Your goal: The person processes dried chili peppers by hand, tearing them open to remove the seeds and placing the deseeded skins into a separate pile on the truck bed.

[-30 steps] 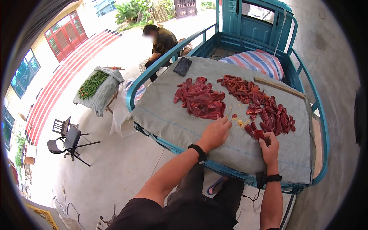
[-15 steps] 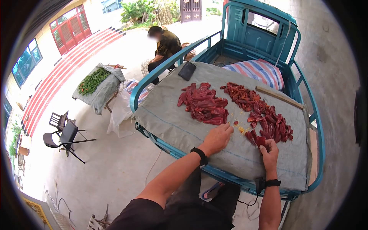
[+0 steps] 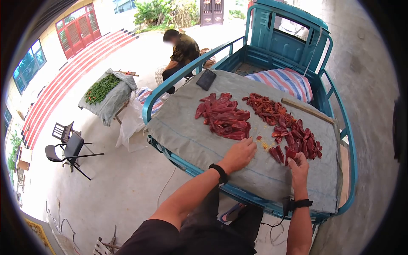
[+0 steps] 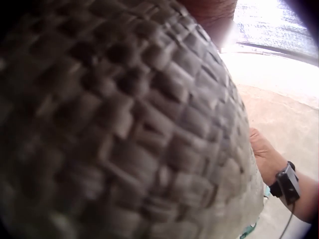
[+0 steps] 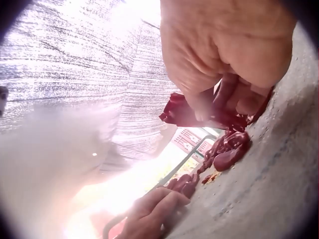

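My right hand (image 3: 299, 165) pinches a dried red chili pepper (image 5: 187, 112) between thumb and fingers, close over the grey woven cloth (image 3: 191, 140). Two loose peppers (image 3: 277, 154) lie just left of it, below the right-hand pile (image 3: 304, 142). My left hand (image 3: 239, 156) rests on the cloth with loosely curled fingers and no pepper visible in it. Its fingertips are right at the near edge of the left pile of long red peppers (image 3: 223, 117). Woven cloth fills most of the left wrist view.
Yellow seeds (image 3: 265, 145) and a red scrap (image 3: 259, 137) lie between the piles. A black phone (image 3: 206, 79), a wooden strip (image 3: 308, 110) and blue rails (image 3: 348, 140) border the cloth on the cart. A seated person (image 3: 182, 53) is beyond, near green peppers (image 3: 102, 88).
The pepper in my right hand has come apart from the two loose ones beside it, moving slightly right. My left hand stays by the left pile; the head view has shifted a little.
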